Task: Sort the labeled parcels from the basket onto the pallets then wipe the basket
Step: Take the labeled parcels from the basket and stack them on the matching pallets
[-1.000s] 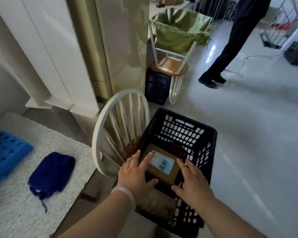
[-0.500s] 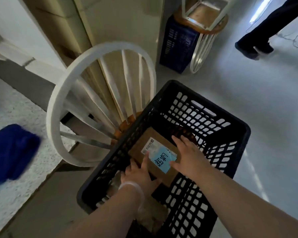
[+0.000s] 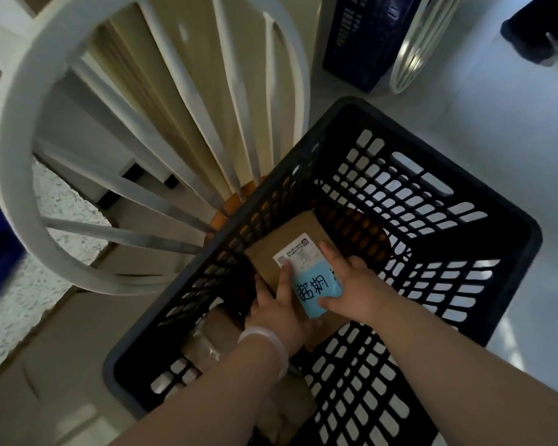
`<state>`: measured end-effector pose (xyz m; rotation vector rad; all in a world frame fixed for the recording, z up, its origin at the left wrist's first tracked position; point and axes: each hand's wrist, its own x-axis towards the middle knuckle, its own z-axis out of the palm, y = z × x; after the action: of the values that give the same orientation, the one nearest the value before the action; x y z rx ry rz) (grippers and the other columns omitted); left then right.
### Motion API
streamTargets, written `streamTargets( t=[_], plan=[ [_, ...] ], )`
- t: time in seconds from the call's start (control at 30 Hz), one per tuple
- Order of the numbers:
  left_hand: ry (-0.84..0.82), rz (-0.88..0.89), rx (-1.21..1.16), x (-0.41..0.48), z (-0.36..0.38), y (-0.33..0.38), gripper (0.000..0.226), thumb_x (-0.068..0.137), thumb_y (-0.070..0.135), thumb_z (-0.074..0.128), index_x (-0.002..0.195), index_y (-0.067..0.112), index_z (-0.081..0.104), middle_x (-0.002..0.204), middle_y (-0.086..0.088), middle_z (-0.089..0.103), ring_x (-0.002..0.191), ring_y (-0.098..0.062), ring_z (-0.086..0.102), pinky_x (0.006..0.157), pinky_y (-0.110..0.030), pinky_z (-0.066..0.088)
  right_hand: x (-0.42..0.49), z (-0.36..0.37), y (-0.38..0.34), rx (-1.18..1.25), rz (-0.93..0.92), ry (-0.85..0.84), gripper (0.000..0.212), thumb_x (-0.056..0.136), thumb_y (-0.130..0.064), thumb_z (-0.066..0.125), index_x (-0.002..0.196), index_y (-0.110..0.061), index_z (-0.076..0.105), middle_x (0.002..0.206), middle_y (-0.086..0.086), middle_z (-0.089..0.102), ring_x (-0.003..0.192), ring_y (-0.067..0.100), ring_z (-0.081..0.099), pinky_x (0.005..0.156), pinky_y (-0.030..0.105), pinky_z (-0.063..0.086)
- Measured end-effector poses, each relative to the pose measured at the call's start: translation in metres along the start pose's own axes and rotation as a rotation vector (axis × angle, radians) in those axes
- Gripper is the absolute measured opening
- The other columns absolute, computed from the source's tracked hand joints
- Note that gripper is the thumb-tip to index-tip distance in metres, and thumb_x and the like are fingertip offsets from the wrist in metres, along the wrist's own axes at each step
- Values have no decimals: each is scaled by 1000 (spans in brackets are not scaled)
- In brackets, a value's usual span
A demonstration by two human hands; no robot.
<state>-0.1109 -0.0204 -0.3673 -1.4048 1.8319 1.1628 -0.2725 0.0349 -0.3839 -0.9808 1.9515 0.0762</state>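
Note:
A black slotted plastic basket [image 3: 484,239] stands on a chair seat below me. Inside it lies a brown cardboard parcel [image 3: 298,233] with a white shipping label and a light blue handwritten label. My left hand [image 3: 276,305] grips the parcel's near left edge, thumb lying on top beside the blue label. My right hand [image 3: 356,286] grips its right side, fingers along the top and thumb at the near corner. A second parcel [image 3: 215,333], brown with shiny tape, lies lower in the basket near my left wrist, partly hidden.
A white spindle chair back [image 3: 149,149] rises left of the basket. A dark blue crate [image 3: 361,37] and an upturned white chair [image 3: 413,49] stand behind. A person's dark shoe [image 3: 535,37] is at the top right. A speckled mat [image 3: 10,278] lies at the left.
My view has tipped down and closer over the basket. Both hands have closed in on the labeled parcel, from resting on it to gripping its two sides.

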Motion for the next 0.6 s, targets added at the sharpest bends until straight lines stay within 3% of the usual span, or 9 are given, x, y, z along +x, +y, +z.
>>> streamTargets(
  t=[0.13,0.37,0.47,0.6],
  plan=[
    [7,32,-216,-2,4,3,118,73,49,77,128,72,-25,158,4,-26,147,-31,14,114,-45,34,-9,-2,7,84,20,-23,110,80,-47,73,141,-63,-18,135,1,31,120,21,45,101,43,47],
    [86,120,-163,-32,-25,20,113,74,47,76,136,69,-16,160,6,-20,147,-34,5,114,-49,25,-53,-19,0,186,-23,99,105,80,-48,73,147,-58,-7,118,-4,25,113,16,41,102,34,43],
    [122,189,-135,-56,-37,24,114,73,45,78,137,68,-13,159,10,-21,146,-32,5,115,-48,24,-83,-27,-8,294,-55,169,103,80,-41,75,148,-57,-2,120,-5,23,109,11,38,98,28,40],
    [192,325,-74,-90,-55,30,114,72,46,80,140,67,-9,159,13,-18,145,-32,7,116,-48,22,-126,-36,-18,328,-86,286,102,81,-43,75,149,-55,1,135,-3,22,118,11,35,105,35,39]
  ],
)
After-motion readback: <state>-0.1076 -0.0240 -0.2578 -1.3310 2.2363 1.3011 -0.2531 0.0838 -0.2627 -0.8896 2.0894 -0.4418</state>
